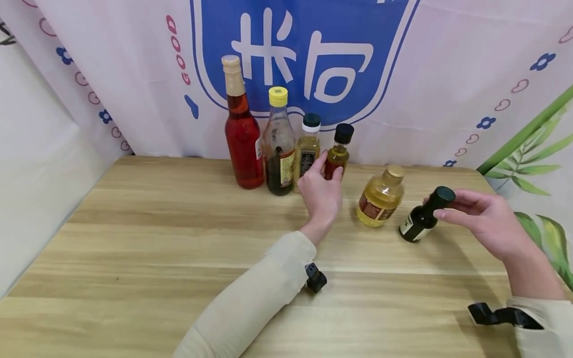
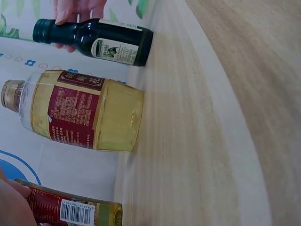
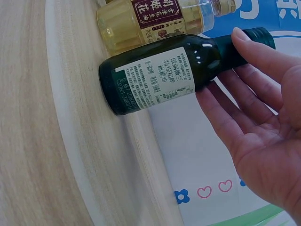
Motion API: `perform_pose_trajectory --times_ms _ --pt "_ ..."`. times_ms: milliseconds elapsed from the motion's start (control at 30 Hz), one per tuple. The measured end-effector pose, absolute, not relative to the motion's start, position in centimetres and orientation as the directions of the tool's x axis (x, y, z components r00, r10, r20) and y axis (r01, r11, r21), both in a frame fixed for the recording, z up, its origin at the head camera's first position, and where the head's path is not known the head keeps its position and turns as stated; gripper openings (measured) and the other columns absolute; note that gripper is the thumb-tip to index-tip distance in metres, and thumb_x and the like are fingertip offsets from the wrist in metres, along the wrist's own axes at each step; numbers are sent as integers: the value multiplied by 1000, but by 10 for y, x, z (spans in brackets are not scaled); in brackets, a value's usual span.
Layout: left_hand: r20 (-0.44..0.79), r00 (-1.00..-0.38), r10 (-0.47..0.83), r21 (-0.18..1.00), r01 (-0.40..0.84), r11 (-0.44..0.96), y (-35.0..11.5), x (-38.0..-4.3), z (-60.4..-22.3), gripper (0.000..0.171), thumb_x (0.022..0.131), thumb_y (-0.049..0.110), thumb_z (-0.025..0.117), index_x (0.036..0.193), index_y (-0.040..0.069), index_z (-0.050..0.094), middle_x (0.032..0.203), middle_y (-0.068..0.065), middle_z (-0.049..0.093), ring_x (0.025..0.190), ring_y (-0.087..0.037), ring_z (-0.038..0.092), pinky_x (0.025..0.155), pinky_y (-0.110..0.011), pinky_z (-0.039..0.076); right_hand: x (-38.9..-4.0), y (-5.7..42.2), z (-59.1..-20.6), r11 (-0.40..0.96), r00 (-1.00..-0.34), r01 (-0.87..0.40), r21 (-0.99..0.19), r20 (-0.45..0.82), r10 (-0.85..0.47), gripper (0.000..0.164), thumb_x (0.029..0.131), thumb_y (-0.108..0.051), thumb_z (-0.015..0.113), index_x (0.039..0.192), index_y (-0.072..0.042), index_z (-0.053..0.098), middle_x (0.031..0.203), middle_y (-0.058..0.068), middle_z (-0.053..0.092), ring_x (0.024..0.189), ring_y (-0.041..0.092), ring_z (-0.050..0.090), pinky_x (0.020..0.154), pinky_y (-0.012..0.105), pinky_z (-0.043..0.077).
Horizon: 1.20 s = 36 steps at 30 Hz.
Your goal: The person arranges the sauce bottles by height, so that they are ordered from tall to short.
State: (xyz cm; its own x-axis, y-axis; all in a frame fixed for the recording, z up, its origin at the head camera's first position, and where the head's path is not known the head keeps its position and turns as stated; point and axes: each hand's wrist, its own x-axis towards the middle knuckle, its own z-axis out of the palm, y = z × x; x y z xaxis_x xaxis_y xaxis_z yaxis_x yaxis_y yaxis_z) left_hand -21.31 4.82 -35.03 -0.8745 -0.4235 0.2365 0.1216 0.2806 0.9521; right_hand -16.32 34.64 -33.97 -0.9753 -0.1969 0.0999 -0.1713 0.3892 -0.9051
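Note:
My left hand (image 1: 321, 191) grips a small black-capped oil bottle (image 1: 338, 155) by its sides. In the left wrist view that bottle's red label and barcode (image 2: 76, 213) show, with the fingers round its upper part. At the right, my right hand (image 1: 485, 219) pinches the neck of a dark green olive oil bottle (image 1: 418, 221) between thumb and fingers. The bottle leans slightly, its base close over the table; its pale back label (image 3: 157, 77) faces the right wrist camera. Between the hands stands a plump bottle of yellow oil (image 1: 379, 199) with a gold cap.
Left of my left hand, a tall bottle of red liquid (image 1: 243, 144), a yellow-capped bottle of dark sauce (image 1: 279, 149) and a green-capped oil bottle (image 1: 308, 149) stand in a row. They are along the back edge of the wooden table (image 1: 147, 238), before a printed cloth (image 1: 152, 74).

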Motion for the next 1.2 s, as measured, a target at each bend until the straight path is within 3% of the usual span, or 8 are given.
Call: perform_pose_trajectory --times_ms 500,733,933,1200 --pt "247 -854 -459 963 162 216 39 -208 -356 43 94 13 82 136 10 73 132 -10 76 108 -28 79 91 -38 66 -167 339 -339 367 -965 -202 -908 121 -232 31 97 3 72 128 6 70 114 -8 82 107 2 77 86 15 61" --pt "343 -800 -492 939 295 174 39 -198 -352 34 92 18 84 124 8 78 118 -9 81 102 -27 78 85 -44 66 -169 339 -339 368 -962 -211 -905 126 -243 31 98 2 72 129 3 71 114 -10 82 107 1 76 87 14 61" --pt "353 -864 -360 936 330 124 45 -190 -348 37 91 22 86 125 9 77 117 -9 81 103 -24 77 90 -41 65 -169 340 -339 358 -965 -211 -910 135 -226 32 97 2 72 128 7 69 114 -9 82 107 2 77 87 15 61" --pt "240 -966 -96 964 226 136 61 -182 -347 55 89 29 88 138 16 69 137 0 74 126 -15 68 108 -35 57 -165 347 -339 294 -958 -210 -932 136 -252 32 97 6 71 128 -1 73 115 -9 82 107 1 76 88 13 60"
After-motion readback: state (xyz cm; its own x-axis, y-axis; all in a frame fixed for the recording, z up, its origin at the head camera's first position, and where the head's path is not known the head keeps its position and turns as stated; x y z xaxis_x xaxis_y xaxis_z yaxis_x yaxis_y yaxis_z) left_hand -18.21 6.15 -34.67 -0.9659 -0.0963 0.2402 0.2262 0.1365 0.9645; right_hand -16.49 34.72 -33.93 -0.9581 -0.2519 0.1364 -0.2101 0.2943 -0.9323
